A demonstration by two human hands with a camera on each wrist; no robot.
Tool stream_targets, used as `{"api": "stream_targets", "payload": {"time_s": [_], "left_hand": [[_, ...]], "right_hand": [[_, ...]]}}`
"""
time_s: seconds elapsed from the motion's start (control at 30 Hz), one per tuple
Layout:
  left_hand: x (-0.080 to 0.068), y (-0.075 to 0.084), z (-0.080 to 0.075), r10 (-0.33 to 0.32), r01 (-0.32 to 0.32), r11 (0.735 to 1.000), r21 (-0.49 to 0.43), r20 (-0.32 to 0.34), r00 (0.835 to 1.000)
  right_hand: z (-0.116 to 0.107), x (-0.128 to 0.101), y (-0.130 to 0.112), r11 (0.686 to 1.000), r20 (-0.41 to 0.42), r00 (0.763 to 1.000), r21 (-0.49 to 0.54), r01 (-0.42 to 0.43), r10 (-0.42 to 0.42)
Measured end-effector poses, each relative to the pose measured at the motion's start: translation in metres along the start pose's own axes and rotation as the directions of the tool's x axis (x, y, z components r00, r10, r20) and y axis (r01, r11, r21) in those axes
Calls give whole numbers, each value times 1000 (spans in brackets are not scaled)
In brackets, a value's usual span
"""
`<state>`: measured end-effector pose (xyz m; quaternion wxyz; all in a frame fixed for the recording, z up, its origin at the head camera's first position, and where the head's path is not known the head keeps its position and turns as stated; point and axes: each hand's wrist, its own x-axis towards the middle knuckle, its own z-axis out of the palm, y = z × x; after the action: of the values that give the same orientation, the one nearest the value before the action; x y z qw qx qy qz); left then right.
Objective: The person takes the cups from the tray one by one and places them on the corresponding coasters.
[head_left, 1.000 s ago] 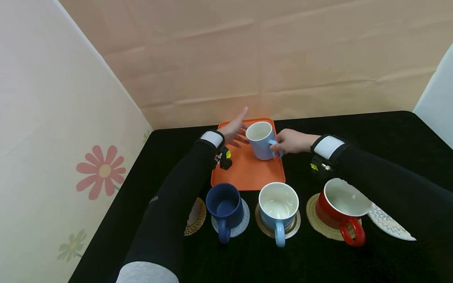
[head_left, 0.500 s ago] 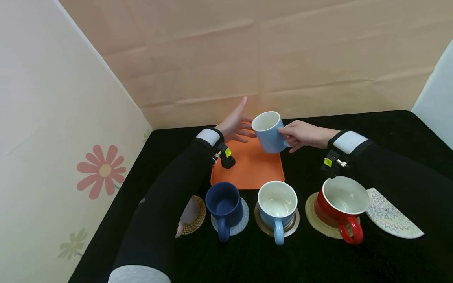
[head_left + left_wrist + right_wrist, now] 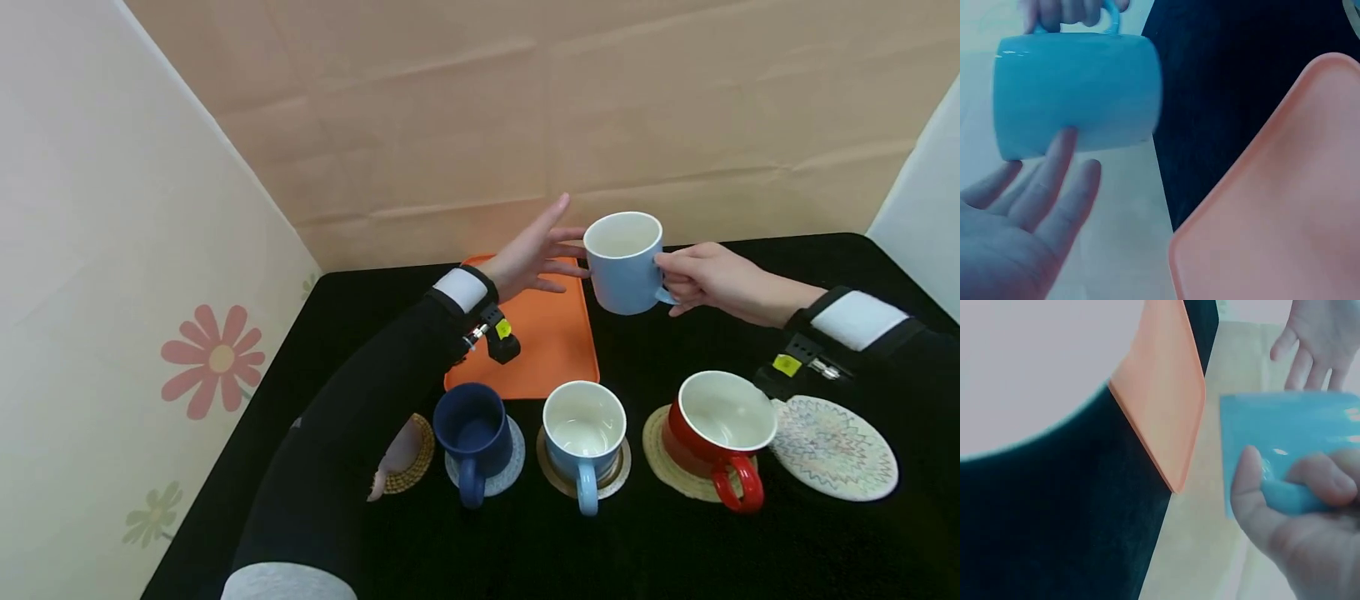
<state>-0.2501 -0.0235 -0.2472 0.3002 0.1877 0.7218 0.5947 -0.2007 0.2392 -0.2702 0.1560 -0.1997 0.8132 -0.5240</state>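
Observation:
A light blue mug (image 3: 624,279) with a white inside is held up above the black table, to the right of the orange tray (image 3: 551,354). My right hand (image 3: 731,283) grips it by the handle, fingers curled round the loop, as the right wrist view also shows with the handle (image 3: 1294,497). On the mug's other side my left hand (image 3: 528,257) is spread with straight fingers, the tips right at the mug's wall. In the left wrist view those fingers (image 3: 1054,181) overlap the mug's side (image 3: 1079,94).
Along the front stand a dark blue mug (image 3: 472,433), another light blue mug (image 3: 585,433) and a red mug (image 3: 708,442), each on a round coaster. A pale mug (image 3: 401,450) is partly behind my left sleeve. A patterned round mat (image 3: 836,450) lies at right.
The held mug has risen from over the tray and moved right, off the tray's side. My right hand moved with it, and my left hand followed to the right. The patterned mat is less covered.

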Motion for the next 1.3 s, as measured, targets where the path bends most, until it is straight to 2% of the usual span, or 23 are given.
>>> {"api": "stream_targets", "payload": {"time_s": [0.07, 0.17, 0.27, 0.33, 0.47, 0.63, 0.7, 0.87, 1.07, 1.2, 1.3], "left_hand": [[-1, 0, 5, 24, -25, 999, 25, 23, 999], [-3, -2, 12, 25, -29, 997, 75, 54, 998], [-8, -4, 18, -4, -12, 985, 171, 91, 996], [-14, -6, 20, -29, -5, 963, 271, 119, 993], [-24, -12, 23, -58, -36, 882, 471, 184, 981], [-35, -21, 27, -79, -66, 740, 670, 184, 980], [-39, -23, 27, -93, -66, 696, 715, 181, 979], [-47, -26, 21, -100, -77, 662, 745, 191, 977], [-58, -28, 14, -65, -104, 614, 783, 181, 981], [-63, -29, 12, -57, -114, 602, 791, 184, 981], [-65, -29, 11, -63, -107, 603, 791, 181, 982]], "right_hand": [[-1, -9, 3, 1000, -37, 999, 8, 30, -30], [-3, -23, 10, 998, -97, 994, 12, 59, -57], [-9, -39, 16, 996, -128, 988, 9, 85, -84], [-14, -51, 21, 996, -148, 985, 14, 91, -87], [-17, -78, 31, 998, -229, 971, 13, 67, -62], [-11, -113, 48, 998, -363, 932, -51, -24, 4], [-7, -126, 56, 997, -392, 920, -58, -46, 20], [10, -148, 72, 996, -435, 900, -72, -53, 16], [31, -162, 82, 995, -471, 882, -95, -40, -10], [39, -175, 90, 992, -496, 868, -92, -85, 29], [43, -184, 97, 992, -508, 858, -53, -115, 72]]}}
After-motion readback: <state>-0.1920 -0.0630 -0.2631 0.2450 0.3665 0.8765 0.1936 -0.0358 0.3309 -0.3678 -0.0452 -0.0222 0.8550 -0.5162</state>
